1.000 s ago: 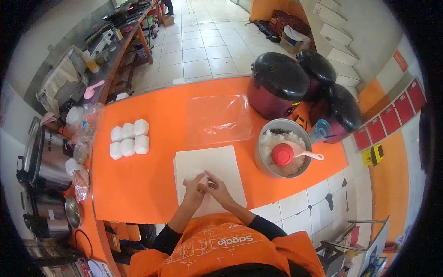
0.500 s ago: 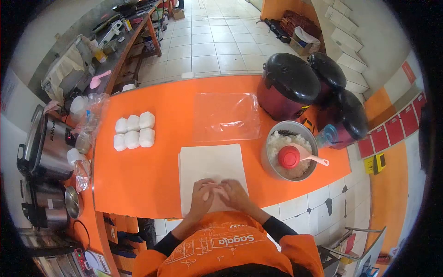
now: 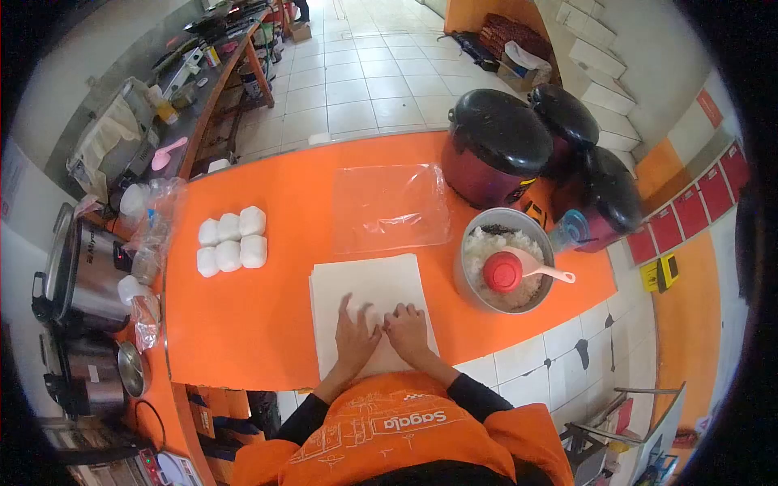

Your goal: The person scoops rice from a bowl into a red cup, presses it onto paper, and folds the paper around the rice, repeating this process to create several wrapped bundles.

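A stack of pale paper sheets (image 3: 369,279) lies on the orange table at my front edge. My left hand (image 3: 355,338) rests on it with the fingers spread apart. Close beside it, my right hand (image 3: 408,330) has its fingers curled in over the paper; whatever may be inside them is hidden. Beyond the stack is a flat clear plastic sheet or bag (image 3: 389,206). To the right stands a metal pot (image 3: 463,279) of white rice (image 3: 484,243), with a red round cup (image 3: 502,272) and a pale pink rice paddle (image 3: 545,268) on the rice.
Several white rounded bundles (image 3: 229,228) sit in two rows on the orange table (image 3: 251,324), left. Large rice cookers (image 3: 498,142) with black lids stand at the back right, near a blue clear cup (image 3: 572,231). Steel cookers (image 3: 96,259) line the left side.
My hands were together with fingers bent over the paper. They have moved slightly apart, and my left fingers have stretched out and spread. The view has shifted a little.
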Tool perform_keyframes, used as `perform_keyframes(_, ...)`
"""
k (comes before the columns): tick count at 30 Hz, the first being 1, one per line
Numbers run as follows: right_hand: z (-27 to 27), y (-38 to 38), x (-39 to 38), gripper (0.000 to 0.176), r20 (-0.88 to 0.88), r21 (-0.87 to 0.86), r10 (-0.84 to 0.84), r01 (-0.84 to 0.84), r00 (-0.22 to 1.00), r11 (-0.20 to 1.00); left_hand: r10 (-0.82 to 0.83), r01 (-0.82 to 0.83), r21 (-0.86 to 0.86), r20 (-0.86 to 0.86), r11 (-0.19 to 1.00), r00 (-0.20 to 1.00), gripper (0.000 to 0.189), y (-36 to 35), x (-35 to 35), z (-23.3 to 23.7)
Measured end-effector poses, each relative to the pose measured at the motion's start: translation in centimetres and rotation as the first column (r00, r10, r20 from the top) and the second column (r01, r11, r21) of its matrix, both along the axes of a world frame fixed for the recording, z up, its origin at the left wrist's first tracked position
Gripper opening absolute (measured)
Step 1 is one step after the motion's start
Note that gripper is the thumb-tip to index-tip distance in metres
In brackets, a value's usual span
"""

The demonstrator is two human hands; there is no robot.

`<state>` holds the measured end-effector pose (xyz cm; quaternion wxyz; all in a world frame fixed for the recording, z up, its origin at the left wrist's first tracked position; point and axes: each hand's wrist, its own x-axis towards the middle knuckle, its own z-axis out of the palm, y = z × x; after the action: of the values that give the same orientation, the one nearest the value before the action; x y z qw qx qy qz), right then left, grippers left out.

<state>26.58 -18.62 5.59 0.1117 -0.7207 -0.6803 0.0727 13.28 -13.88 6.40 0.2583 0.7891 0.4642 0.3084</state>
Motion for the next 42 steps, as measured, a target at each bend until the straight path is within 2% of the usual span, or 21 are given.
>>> perform_keyframes(3,-1.6,-2.3,-1.5,0.024,-0.152,0.067,0.113,-0.103,0.982,0.992,0.117,-0.1,-0.126,0.129,0.987,0.985,0.054,0.4,0.5,2.0)
perform_keyframes(6,-2.3,-4.0,-2.6,0.025,0.01,0.113,0.228,-0.228,0.974,0.967,0.179,-0.179,-0.013,0.12,0.984,0.976,0.058,-0.1,0.0,0.8)
perform_keyframes(9,-2.3,-3.1,-2.1,0.022,0.025,0.113,0.283,-0.284,0.959,0.952,0.098,-0.11,-0.08,-0.144,0.991,0.985,0.071,0.6,-4.6,-9.2)
perform_keyframes(10,-2.1,-2.9,-1.9,0.021,-0.01,0.102,0.303,-0.3,0.953,0.948,-0.004,-0.046,-0.496,-0.098,0.867,0.995,0.077,1.8,-4.1,-4.0)
perform_keyframes(12,-1.0,-1.9,-0.6,0.013,-0.322,0.136,0.313,-0.283,0.894,0.949,-0.003,-0.081,-0.526,-0.156,0.847,0.988,0.076,1.6,-2.6,-1.5)
perform_keyframes(13,-0.5,-1.6,0.0,0.009,-0.465,0.155,0.315,-0.274,0.827,0.949,0.001,-0.101,-0.536,-0.184,0.838,0.983,0.075,1.6,-2.1,-0.3)
perform_keyframes(15,-3.6,-1.5,1.5,0.005,-0.72,0.086,0.234,-0.25,0.653,0.964,0.137,-0.12,-0.783,-0.045,0.61,0.99,0.069,2.3,-1.3,3.3)
perform_keyframes(16,-4.0,-1.3,2.0,0.005,-0.819,0.048,0.18,-0.247,0.545,0.968,0.156,-0.025,-0.831,0.075,0.556,0.985,0.066,2.3,-1.2,3.7)
perform_keyframes(20,-2.9,-1.2,1.2,0.005,-0.968,0.137,0.148,-0.068,0.201,0.988,0.24,0.41,-0.794,0.549,0.449,0.8,0.052,1.6,-1.8,3.2)
perform_keyframes(22,-2.7,-1.0,-0.3,0.01,-0.997,0.073,0.072,0.006,0.01,0.997,0.477,0.488,-0.818,0.575,0.306,0.665,0.045,1.6,-1.5,3.0)
perform_keyframes(25,-2.1,-0.4,-3.2,0.024,-0.975,-0.083,-0.062,0.09,-0.214,0.992,0.554,0.695,-0.678,0.684,0.241,0.475,0.035,1.8,-2.7,2.1)
perform_keyframes(28,-0.6,0.0,-3.8,0.046,-0.997,0.059,0.068,-0.22,0.035,0.974,0.488,0.56,-0.666,0.744,0.493,0.456,0.039,2.7,-4.9,1.2)
perform_keyframes(30,3.4,-0.9,-5.4,0.055,-0.999,-0.004,-0.024,-0.372,-0.047,0.928,0.51,0.319,-0.716,0.678,0.62,0.53,0.043,3.6,-7.1,1.1)
perform_keyframes(31,2.8,-0.9,-5.9,0.062,-0.999,0.022,0.034,-0.415,0.02,0.91,0.531,0.186,-0.718,0.641,0.671,0.554,0.045,4.2,-8.5,1.0)
perform_keyframes(32,2.1,-0.9,-6.5,0.07,-0.992,0.049,0.097,-0.456,0.082,0.889,0.46,0.062,-0.673,0.567,0.737,0.683,0.05,4.9,-10.1,0.9)
perform_keyframes(33,1.5,-0.9,-6.5,0.069,-0.901,0.02,0.213,-0.452,0.379,0.892,0.403,-0.056,-0.604,0.458,0.795,0.793,0.056,5.7,-12.1,0.6)
perform_keyframes(35,0.6,-1.2,-5.0,0.067,-0.442,0.007,0.39,-0.432,0.808,0.902,0.298,-0.185,-0.442,0.203,0.878,0.933,0.067,7.0,-17.2,-2.0)
perform_keyframes(37,-1.2,-1.8,-2.9,0.064,-0.256,0.009,0.407,-0.419,0.877,0.908,0.248,-0.263,-0.313,-0.087,0.912,0.965,0.078,7.8,-21.9,-5.1)
perform_keyframes(39,-1.9,-1.7,-1.8,0.061,-0.167,0.015,0.419,-0.423,0.892,0.906,0.322,-0.427,-0.194,-0.41,0.883,0.853,0.086,7.1,-22.7,-2.1)
perform_keyframes(41,-1.3,-1.8,-1.1,0.057,-0.18,-0.001,0.441,-0.448,0.88,0.894,0.411,-0.497,-0.089,-0.45,0.863,0.793,0.089,5.9,-22.1,-1.6)
perform_keyframes(42,-1.5,-1.7,-1.1,0.057,-0.171,-0.009,0.44,-0.448,0.881,0.894,0.435,-0.473,-0.036,-0.338,0.88,0.835,0.089,5.7,-22.1,-3.3)
